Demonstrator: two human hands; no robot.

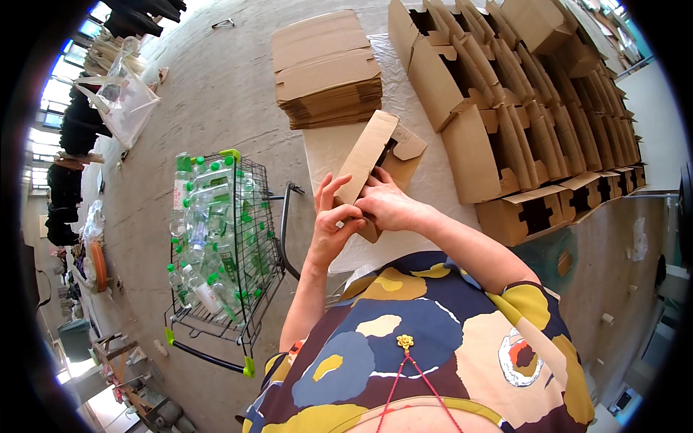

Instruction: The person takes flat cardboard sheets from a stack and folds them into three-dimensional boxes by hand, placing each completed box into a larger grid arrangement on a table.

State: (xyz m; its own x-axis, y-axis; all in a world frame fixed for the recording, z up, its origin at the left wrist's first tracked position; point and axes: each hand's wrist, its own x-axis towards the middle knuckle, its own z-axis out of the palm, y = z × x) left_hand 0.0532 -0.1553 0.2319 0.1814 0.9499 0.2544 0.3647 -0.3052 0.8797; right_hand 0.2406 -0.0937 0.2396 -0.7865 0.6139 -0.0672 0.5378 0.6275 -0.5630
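Concrete floor, grey and bare, with a pale sheet (433, 173) spread on it as a work surface. On the sheet: a stack of flat cardboard blanks (328, 68) at the far side, and rows of folded cardboard boxes (534, 123) standing to the right, flaps up.

Both hands are at mid-frame, working one small cardboard box (372, 162) held over the near edge of the sheet. The box tilts away from the body, its open end with a rounded flap pointing far-right.

Left hand (332, 224): palm toward the box's near end, thumb and lower fingers pinching a cardboard edge, index and middle fingers raised and spread. Right hand (390, 206): curled over the near end from the right, fingers closed on the cardboard; fingertips are hidden behind the box.

Step in hand, by judgement: closing the near end of the box, tabs being folded in. Next move likely calls for pressing the tab fully home while the right hand braces the box body.

Left of the sheet stands a wire basket (253, 317) with green clips, full of clear plastic bottles (209, 238) with green caps.
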